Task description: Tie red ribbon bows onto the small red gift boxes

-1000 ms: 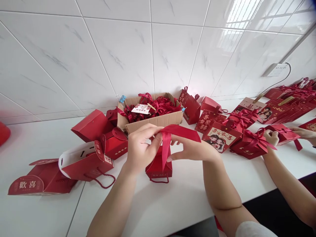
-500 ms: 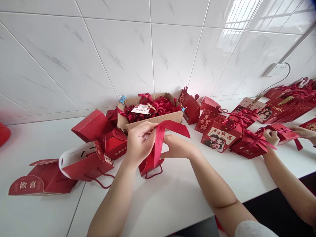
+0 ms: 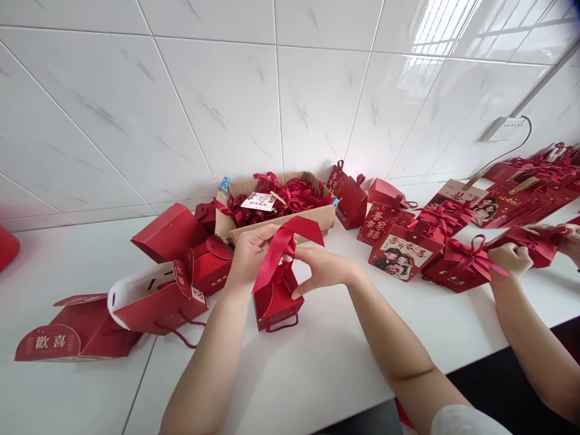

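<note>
My left hand [image 3: 251, 257] is closed on a red satin ribbon [image 3: 276, 248], which folds over above a small red gift box [image 3: 276, 300]. One ribbon end hangs down to the left, and another lies out to the right. The box stands on the white table, with a dark red cord handle [image 3: 283, 328] at its front. From the right, my right hand [image 3: 324, 269] curves round the top of the box. Its thumb touches the box's right side, while its fingertips go behind the ribbon and are partly hidden.
Behind my hands sits a cardboard box [image 3: 290, 219] full of red ribbons, with a printed card [image 3: 259, 201] on top. Several red gift boxes [image 3: 167, 232] lie at left; bow-tied ones [image 3: 460, 260] stand at right. A co-worker's hands [image 3: 512, 260] handle another red box [image 3: 541, 248].
The ribbon has swung left and lower at its hanging end, showing more of the gift box. My right thumb now touches the box. The co-worker's hands have moved right with their box.
</note>
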A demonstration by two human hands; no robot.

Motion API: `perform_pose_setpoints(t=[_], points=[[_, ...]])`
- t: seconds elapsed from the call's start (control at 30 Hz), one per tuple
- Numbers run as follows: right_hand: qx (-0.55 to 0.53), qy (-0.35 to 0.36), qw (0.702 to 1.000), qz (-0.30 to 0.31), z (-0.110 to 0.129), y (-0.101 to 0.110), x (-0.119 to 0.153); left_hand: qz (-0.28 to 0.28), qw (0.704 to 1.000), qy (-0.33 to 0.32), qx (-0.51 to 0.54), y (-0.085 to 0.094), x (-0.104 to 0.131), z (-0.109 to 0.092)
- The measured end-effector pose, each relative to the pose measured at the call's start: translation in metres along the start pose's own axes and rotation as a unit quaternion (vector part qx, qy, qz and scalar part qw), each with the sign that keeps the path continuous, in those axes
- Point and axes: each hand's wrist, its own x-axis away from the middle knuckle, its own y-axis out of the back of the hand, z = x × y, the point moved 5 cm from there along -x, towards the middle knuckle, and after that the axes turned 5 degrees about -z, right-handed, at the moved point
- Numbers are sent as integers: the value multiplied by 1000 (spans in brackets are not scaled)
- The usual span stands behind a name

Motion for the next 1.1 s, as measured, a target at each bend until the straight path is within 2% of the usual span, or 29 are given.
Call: perform_pose_setpoints(t=[0.33,0.6,0.73,0.87,1.03,1.1], points=[[44,-81,993,68,6,-3,14,31,999,21,28,-7,4,4],[94,-155,980,77,11,2,21,33,998,30,50,-11,3,6],[93,-152,981,71,5,-2,16,32,998,40,29,-14,4,5],[118,-114,985,48,2,-8,11,40,998,42,30,-16,4,2],[141,-117,980,84,0,-13,10,37,997,60,9,-14,5,2],[129,-96,983,94,1,-11,10,24,998,52,-13,-12,5,0]])
